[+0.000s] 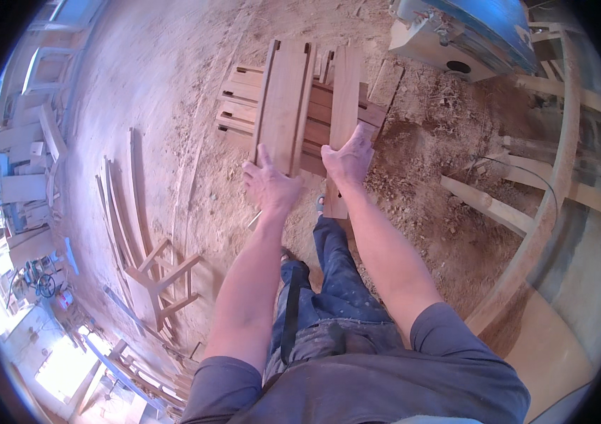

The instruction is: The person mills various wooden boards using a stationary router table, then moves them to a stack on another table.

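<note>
My left hand [272,185] is closed around the near end of a wide wooden board [283,99], which has dark slots at its far corners and a grooved edge along its right. My right hand [351,160] grips a narrower plain wooden board [345,92] from its right side, thumb on top; that board's near end reaches down past the hand toward my foot. Both boards point away from me, side by side. Beneath them lies a stack of wooden rails [238,106], set crosswise, with dark slots at their left ends. The boards hide the stack's middle.
Sawdust covers the floor around my feet. A blue-topped machine [480,35] stands at the far right, with timber [488,201] nearer on that side. Long wooden strips [127,212] and a wooden frame with legs [159,286] lie to the left.
</note>
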Available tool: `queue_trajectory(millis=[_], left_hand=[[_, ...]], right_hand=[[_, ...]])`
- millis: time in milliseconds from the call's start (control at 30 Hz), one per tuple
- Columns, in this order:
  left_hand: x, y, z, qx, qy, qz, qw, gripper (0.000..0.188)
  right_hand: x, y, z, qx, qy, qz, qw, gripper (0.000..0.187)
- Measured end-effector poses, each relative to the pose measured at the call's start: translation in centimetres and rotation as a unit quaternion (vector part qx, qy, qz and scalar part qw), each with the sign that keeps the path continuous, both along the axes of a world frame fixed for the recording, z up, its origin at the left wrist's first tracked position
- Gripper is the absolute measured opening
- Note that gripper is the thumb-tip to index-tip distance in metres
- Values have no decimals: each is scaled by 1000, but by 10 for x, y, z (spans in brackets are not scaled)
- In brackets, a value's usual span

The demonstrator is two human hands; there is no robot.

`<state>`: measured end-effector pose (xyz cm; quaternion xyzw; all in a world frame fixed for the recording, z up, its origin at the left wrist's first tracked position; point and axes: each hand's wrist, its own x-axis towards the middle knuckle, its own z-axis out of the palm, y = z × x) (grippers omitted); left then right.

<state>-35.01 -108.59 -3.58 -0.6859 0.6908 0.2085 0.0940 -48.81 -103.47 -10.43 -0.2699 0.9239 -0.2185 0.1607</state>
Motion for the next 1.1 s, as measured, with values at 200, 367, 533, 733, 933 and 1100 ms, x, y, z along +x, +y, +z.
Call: queue_trajectory(millis=[200, 367, 533, 733, 933, 1100], left_hand=[[19, -27, -10, -45, -19, -17, 999, 119], [33, -34, -14, 0, -5, -25, 1000, 114], [69, 5, -24, -86, 73, -12, 994, 97], [162, 92, -16, -67, 101, -58, 991, 89], [295, 177, -3, 27, 53, -86, 994, 88], [369, 190, -9, 122, 52, -79, 988, 76]], right_hand=[[-6, 1, 7, 15, -27, 7, 1000, 98], [-12, 2, -5, -30, -84, -14, 996, 92], [-22, 9, -5, -113, -246, 2, 963, 82], [15, 6, 8, -13, -240, 39, 970, 72], [44, -5, 4, -120, -284, 26, 951, 73], [52, 22, 10, -143, -286, 75, 944, 69]])
